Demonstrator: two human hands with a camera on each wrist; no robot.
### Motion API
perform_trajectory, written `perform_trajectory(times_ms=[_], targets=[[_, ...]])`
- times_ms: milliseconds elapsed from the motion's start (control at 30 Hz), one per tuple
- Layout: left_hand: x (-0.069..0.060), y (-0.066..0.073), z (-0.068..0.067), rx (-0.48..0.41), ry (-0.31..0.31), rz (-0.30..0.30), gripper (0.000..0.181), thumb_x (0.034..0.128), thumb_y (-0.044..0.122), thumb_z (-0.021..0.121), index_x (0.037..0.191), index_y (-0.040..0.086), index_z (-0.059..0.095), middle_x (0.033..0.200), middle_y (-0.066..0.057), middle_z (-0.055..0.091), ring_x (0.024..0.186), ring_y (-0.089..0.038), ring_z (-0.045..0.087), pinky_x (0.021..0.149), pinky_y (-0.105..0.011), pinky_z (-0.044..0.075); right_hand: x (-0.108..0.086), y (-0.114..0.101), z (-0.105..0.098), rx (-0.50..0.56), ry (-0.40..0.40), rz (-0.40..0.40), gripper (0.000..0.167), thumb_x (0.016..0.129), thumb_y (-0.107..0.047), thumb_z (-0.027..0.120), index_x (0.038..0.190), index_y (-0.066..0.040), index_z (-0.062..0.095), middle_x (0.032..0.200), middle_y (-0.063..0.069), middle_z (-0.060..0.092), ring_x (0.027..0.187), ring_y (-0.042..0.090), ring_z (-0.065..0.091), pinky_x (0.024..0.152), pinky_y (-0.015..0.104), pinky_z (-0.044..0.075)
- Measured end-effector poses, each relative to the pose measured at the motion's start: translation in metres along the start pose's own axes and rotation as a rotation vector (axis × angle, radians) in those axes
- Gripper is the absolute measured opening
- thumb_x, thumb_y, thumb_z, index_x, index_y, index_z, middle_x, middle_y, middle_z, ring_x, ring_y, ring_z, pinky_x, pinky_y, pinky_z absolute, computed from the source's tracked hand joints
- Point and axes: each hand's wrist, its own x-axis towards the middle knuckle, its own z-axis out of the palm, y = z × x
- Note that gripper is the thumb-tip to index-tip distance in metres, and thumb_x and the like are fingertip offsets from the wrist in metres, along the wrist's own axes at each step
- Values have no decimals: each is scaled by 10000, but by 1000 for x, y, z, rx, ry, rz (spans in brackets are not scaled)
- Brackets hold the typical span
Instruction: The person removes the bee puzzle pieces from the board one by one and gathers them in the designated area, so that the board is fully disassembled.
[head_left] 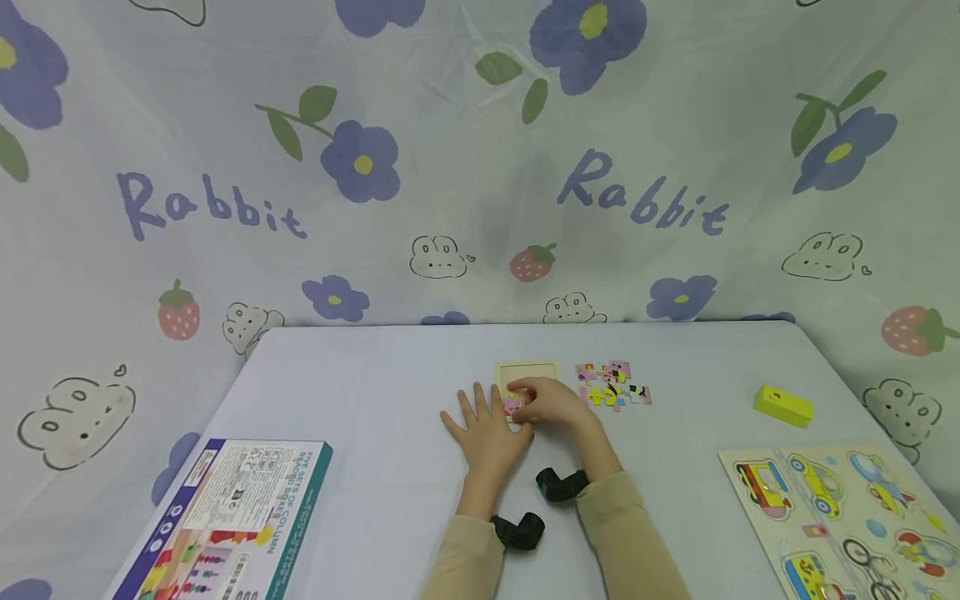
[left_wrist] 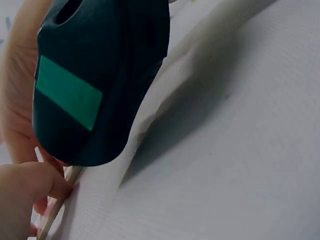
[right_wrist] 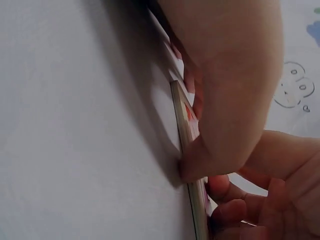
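A small wooden puzzle tray (head_left: 529, 367) lies on the table, with pink puzzle pieces (head_left: 513, 403) showing in its near left part. My left hand (head_left: 486, 437) lies spread over the tray's left side; its thumb (right_wrist: 192, 162) presses the near edge in the right wrist view. My right hand (head_left: 553, 402) reaches in from the right, thumb and index finger curled round a pink piece in the tray. Its other fingers bend inward in the right wrist view, partly hiding the piece. Beside the tray, to its right, lie several loose puzzle pieces (head_left: 611, 393).
A yellow block (head_left: 783, 406) lies at the right. Nearer, a wooden vehicle puzzle board (head_left: 765, 500) covers the right front. A boxed toy set (head_left: 236, 492) sits at the left front. Dark wrist cameras (head_left: 519, 532) are strapped to both wrists. A patterned curtain (head_left: 480, 167) hangs behind the table.
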Motion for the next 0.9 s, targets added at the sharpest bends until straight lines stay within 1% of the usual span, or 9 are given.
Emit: perform_trajectory(times_ms=[133,233,400,467,533,633,700,800,900], targets=[[0,0,0,3,-4,-2,791,764,514,590,1394,72,408,1478,-198,277,1375,-432,118,999,-690,-26,1,-1,3,-58,10,0,425,732,-130,750,1140,-103,635,702,8,511,630,138,445,563,256,336],[0,0,0,6,-18,-7,793,769,515,583,1404,80,395,1486,-192,261,1380,-426,101,1002,-685,-39,2,-2,4,-84,27,6,398,720,-129,764,1097,-129,636,738,20,505,657,153,445,570,268,333],[0,1,-1,1,-12,-3,790,771,511,584,1404,78,396,1484,-194,264,1379,-428,106,1003,-686,-36,3,-3,4,-77,52,2,370,708,-100,771,1029,-144,592,846,47,522,739,184,472,611,292,373],[0,1,-1,0,-4,1,789,770,511,585,1400,74,400,1481,-197,269,1376,-431,114,1002,-689,-29,3,-4,3,-38,57,-8,363,709,-63,761,1006,-130,565,872,63,539,748,190,483,621,295,388],[0,1,-2,2,-8,0,793,773,517,579,1403,74,395,1483,-197,262,1378,-430,108,1003,-687,-33,2,-3,2,22,52,-10,348,719,-20,734,992,-112,539,881,78,550,722,186,490,614,286,396],[0,1,-2,6,-9,-3,797,770,520,579,1405,75,392,1485,-194,259,1379,-429,105,1004,-686,-34,-1,-2,-1,137,35,0,303,751,27,667,986,-84,511,882,91,547,654,171,487,569,262,397],[0,1,-2,5,-9,-6,797,769,518,581,1406,76,391,1487,-192,257,1380,-426,103,1005,-684,-37,-4,-2,-3,199,25,8,252,787,28,625,985,-71,504,855,88,537,597,156,477,533,246,388],[-1,2,-2,2,-9,-9,799,768,515,586,1407,78,390,1487,-188,259,1382,-422,102,1006,-682,-42,-6,-2,-6,245,22,17,179,839,-2,595,985,-64,512,815,70,520,552,139,454,506,235,375],[-1,2,-2,5,-12,-12,810,768,527,591,1409,76,385,1487,-188,260,1382,-421,100,1006,-682,-42,-5,1,-7,266,23,21,154,862,-28,587,996,-63,519,803,66,523,558,135,459,504,237,385]])
